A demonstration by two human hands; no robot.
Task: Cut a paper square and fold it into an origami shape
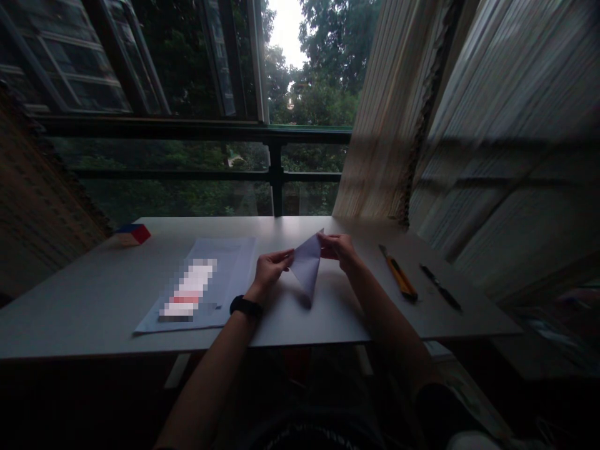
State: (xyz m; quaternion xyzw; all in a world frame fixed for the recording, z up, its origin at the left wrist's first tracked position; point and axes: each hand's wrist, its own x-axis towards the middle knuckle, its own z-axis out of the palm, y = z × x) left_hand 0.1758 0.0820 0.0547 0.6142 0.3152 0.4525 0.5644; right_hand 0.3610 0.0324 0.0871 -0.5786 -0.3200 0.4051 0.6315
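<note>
Paper (307, 265), already folded to a point

It is pinched by left hand (272, 267) and right hand (343, 251), set apart; what remains cannot be told.

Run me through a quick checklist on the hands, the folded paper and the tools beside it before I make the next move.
1. Left hand gripping the folded paper: ok, fingers pinch its left side.
2. Right hand gripping it: ok, fingers at its upper right edge.
3. Paper flat on the table: not ok, it is held up at a slant, point downward.
4. Lower point clear of the table: cannot tell from this angle.
5. Cutter and pen clear of the hands: ok, both lie right of the right forearm.
</note>
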